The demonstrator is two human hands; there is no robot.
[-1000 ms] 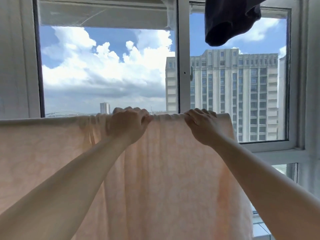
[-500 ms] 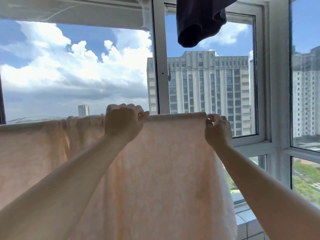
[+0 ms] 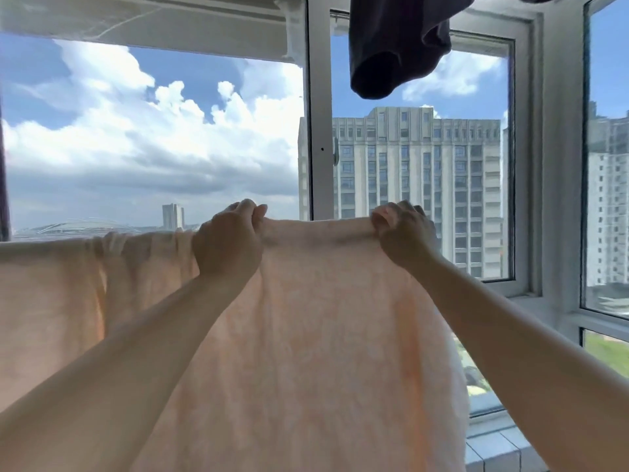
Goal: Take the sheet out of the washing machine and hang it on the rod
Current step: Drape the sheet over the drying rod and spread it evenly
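A pale peach sheet hangs across the view in front of the window, draped over a rod that the cloth hides. Left of my left hand the cloth is bunched in folds; between my hands it lies flat and stretched. My left hand grips the sheet's top edge near the middle. My right hand pinches the top edge at the sheet's right end. Both arms reach up and forward.
A dark garment hangs from above at the upper right. White window frames stand behind the sheet, with a tall building beyond. A tiled sill lies at the lower right.
My right hand went from lying over the top edge to pinching the sheet's right end. The view has swung to the right. The left hand keeps its grip.
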